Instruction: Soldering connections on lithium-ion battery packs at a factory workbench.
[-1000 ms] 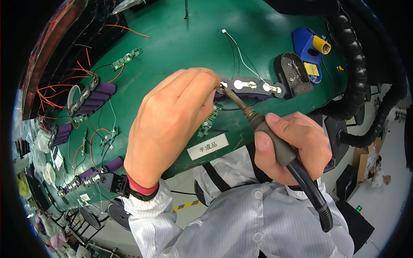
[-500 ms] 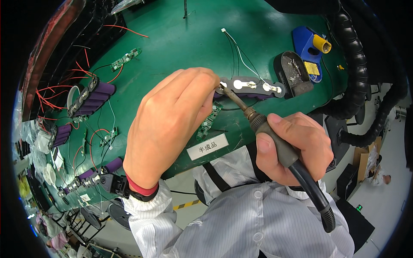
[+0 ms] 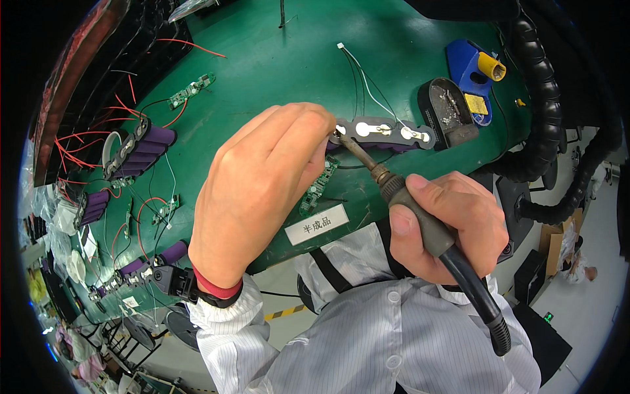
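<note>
My right hand (image 3: 453, 226) is wrapped round a soldering iron (image 3: 430, 220) with a black cable. The iron's tip rests at the left end of a battery pack (image 3: 394, 133) with purple cells, a dark grey top and shiny metal tabs. Over that same end, my left hand (image 3: 262, 171) is closed in a pinch beside the tip; what its fingertips grip is hidden behind the knuckles. Thin black and white wires with a white plug (image 3: 340, 46) lie beyond the pack. A green circuit board (image 3: 319, 187) sits just below it, partly behind my left hand.
At the right are a black solder tray (image 3: 453, 108) with metal bits and a blue iron stand (image 3: 469, 72). A black ribbed hose (image 3: 541, 98) hangs beyond. More purple battery packs (image 3: 147, 148), boards and red wires lie left. A white label card (image 3: 317, 224) is near the table edge.
</note>
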Available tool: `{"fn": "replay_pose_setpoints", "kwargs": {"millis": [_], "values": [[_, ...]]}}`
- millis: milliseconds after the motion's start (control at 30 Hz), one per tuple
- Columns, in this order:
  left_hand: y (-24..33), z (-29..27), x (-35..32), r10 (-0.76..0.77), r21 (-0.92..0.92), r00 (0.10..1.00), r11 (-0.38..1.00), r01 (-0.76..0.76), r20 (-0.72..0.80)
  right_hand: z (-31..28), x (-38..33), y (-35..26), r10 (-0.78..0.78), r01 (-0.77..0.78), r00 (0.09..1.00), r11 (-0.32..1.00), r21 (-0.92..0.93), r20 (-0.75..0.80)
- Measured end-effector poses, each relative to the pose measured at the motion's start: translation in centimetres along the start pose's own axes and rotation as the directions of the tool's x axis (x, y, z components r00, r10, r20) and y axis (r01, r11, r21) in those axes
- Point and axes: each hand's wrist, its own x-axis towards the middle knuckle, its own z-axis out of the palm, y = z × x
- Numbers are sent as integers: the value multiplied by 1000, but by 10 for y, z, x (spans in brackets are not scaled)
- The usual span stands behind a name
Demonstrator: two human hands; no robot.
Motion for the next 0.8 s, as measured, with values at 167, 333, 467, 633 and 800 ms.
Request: {"fn": "replay_pose_setpoints", "kwargs": {"millis": [167, 333, 467, 633, 800], "values": [[1, 0, 0, 4, 16, 1000, 1000, -4, -5, -1, 1, 0, 4, -4, 1000, 1000, 6, 2], [2, 0, 0, 3, 48, 1000, 999, -3, -6, 1, -3, -1, 68, -67, 995, 998, 17, -68], [2, 1, -1, -5, 52, 1000, 999, 5, -2, -2, -4, -1, 87, -85, 994, 996, 29, -69], [2, 0, 0, 12, 59, 1000, 998, -12, -5, -2, -3, -1, 94, -92, 994, 995, 35, -61], [1, 0, -1, -7, 45, 1000, 999, 6, 15, -4, -6, 0, 100, -96, 990, 994, 44, -103]]}}
